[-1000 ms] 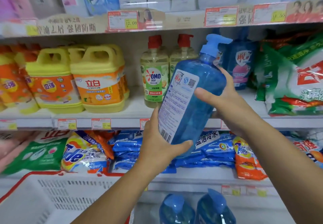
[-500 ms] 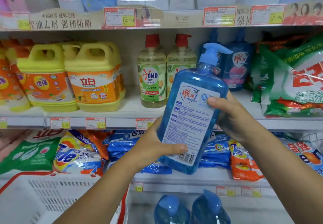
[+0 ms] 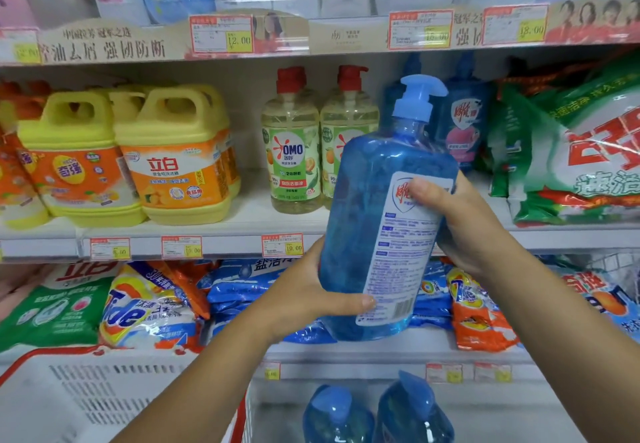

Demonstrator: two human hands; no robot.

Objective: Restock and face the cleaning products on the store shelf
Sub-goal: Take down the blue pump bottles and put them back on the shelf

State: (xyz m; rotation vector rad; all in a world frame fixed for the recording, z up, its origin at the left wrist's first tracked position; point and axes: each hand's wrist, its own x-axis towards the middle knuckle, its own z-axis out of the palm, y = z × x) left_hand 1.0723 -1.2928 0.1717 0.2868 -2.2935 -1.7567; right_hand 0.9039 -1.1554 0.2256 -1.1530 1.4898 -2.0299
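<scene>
Blue pump bottle, held tilted in front of the middle shelf with its back label facing out: left hand grips its lower side, right hand its upper right, thumbs visible, fingers hidden behind; label print illegible

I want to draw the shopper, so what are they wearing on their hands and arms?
The left hand and right hand are bare: no gloves, rings or watch. Both forearms are bare too, with no sleeve in view.
</scene>
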